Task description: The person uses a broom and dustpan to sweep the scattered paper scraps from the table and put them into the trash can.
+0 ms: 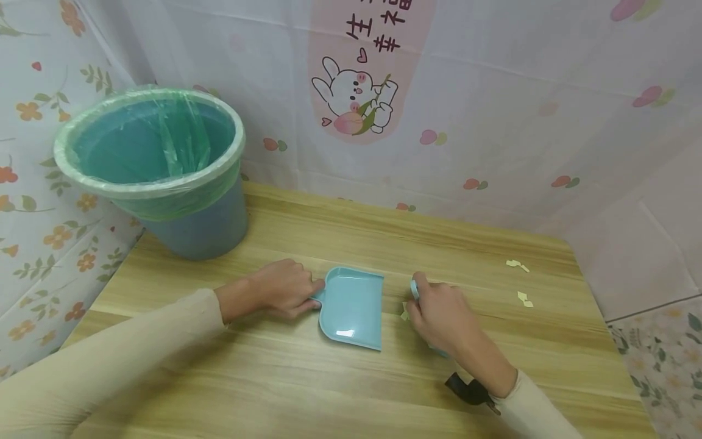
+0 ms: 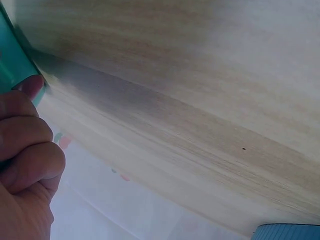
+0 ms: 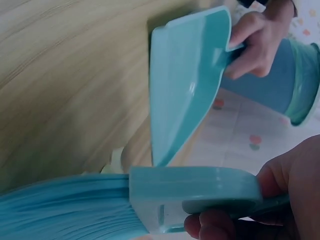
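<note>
A light-blue dustpan (image 1: pixel 353 308) lies on the wooden table, its wide edge facing right. My left hand (image 1: pixel 282 288) grips its short handle, fingers curled round it. To the right of the pan, my right hand (image 1: pixel 445 314) holds a small blue hand brush (image 3: pixel 195 192) by its handle; in the right wrist view its long bristles (image 3: pixel 65 207) point left, away from the hand. From above, the hand hides most of the brush. Small pale-yellow paper scraps (image 1: pixel 405 311) lie between the brush and the pan's edge.
A blue bin (image 1: pixel 205 225) lined with a green bag stands at the back left. More yellow paper scraps (image 1: pixel 524 299) lie at the right of the table. Near my right wrist is a black strap-like piece (image 1: pixel 467 390). Patterned cloth (image 1: pixel 493 122) hangs behind the table.
</note>
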Action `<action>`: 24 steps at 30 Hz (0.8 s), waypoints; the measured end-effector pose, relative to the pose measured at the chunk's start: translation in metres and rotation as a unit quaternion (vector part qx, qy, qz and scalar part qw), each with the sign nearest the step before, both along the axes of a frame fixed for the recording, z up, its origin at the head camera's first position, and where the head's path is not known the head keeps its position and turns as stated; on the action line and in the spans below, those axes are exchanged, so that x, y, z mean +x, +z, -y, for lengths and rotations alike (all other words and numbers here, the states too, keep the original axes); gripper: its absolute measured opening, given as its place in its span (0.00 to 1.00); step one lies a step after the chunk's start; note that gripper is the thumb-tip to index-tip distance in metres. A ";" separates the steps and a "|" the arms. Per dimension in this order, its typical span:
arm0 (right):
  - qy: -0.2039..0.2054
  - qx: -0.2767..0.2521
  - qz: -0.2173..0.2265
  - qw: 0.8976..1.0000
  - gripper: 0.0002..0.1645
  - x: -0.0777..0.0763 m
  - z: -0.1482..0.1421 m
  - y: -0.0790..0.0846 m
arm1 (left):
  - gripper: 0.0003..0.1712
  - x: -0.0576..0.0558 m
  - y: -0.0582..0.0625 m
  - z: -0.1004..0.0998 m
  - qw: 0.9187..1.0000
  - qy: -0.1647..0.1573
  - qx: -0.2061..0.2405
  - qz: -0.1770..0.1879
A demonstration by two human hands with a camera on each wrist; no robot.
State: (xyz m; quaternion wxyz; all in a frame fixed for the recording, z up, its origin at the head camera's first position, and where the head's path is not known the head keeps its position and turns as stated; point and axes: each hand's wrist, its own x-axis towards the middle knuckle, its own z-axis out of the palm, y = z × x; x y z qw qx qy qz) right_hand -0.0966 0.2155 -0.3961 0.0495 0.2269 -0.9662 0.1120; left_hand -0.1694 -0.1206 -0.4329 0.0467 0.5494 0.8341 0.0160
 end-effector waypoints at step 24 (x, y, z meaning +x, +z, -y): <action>0.043 -0.247 -0.085 0.964 0.06 -0.023 0.041 0.011 | 0.17 0.001 0.001 0.000 1.000 0.003 -0.004 -0.005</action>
